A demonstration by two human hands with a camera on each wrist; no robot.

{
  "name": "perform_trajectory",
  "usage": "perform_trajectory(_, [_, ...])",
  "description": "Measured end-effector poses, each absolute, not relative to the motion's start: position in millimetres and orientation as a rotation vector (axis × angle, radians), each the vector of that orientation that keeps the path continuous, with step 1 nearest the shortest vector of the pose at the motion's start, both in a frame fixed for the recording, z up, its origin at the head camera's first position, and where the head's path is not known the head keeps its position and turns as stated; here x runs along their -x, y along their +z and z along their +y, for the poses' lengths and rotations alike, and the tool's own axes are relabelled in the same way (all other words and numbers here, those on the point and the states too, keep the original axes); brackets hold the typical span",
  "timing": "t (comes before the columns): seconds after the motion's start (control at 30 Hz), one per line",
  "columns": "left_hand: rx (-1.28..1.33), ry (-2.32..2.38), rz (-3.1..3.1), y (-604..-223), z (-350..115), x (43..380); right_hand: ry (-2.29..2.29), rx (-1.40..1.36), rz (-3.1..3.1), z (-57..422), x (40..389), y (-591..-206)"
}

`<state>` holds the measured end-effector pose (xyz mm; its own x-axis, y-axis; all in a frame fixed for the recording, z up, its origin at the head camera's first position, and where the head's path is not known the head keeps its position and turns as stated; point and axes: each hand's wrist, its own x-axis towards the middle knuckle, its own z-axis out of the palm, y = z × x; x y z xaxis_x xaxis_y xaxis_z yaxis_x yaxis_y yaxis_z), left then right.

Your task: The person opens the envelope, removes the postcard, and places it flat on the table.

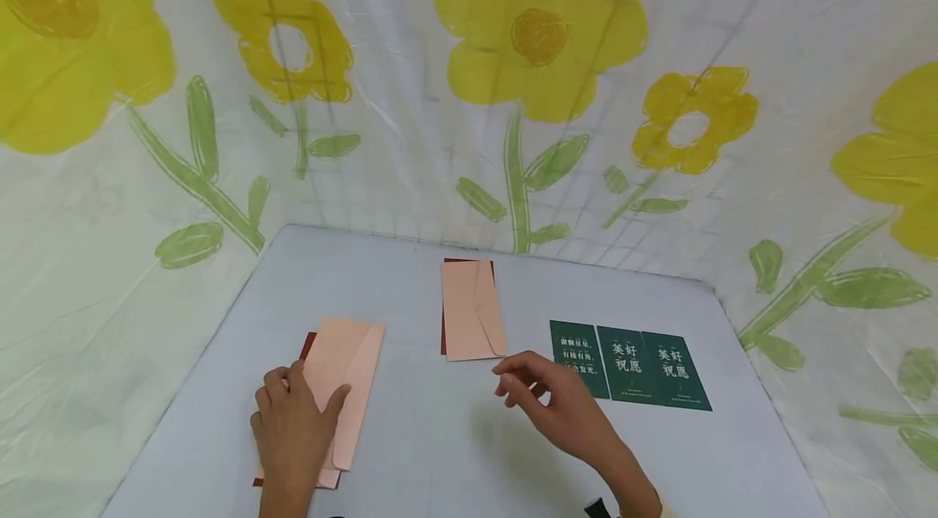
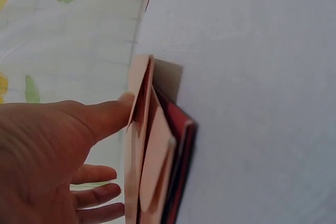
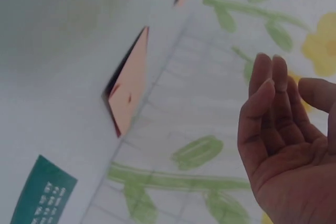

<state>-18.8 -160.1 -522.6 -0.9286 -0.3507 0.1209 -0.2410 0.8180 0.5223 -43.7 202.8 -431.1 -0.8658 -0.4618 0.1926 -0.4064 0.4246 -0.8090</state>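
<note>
Tabletop (image 1: 432, 436), left hand (image 1: 288, 428) on envelopes (image 1: 355, 388) near edge (image 1: 199, 367), right hand (image 1: 560, 408) raised apart

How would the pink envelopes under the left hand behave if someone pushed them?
The pink envelopes look thin and papery, so probably light and rather bendy. Stacked askew over red pieces, they might slide apart. Lying flat, they seem unlikely to roll.

Diffuse light keeps the head view bright and mostly sharp, with a blurry shadow on the counter (image 1: 418, 428) at seven o'clock from the right fingers (image 1: 523, 363). The curtain (image 1: 396, 135) looks stretched toward ten o'clock. The left wrist view is greyer, with a firmer shadow at one o'clock from the pink envelopes (image 2: 157, 156). Dimmest, the right wrist view smears lettering on the green card (image 3: 31, 184) at seven o'clock.
</note>
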Motion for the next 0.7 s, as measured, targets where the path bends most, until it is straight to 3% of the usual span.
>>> perform_trajectory(0.4, [-0.513, -0.699, -2.889, -520, -160, 19, -1.14, 0.663, 2.842, 195, 108, -438])
perform_trajectory(0.7, [-0.515, -0.73, -2.889, -516, -159, 18, -0.674, 0.322, 2.867, 175, 171, -478])
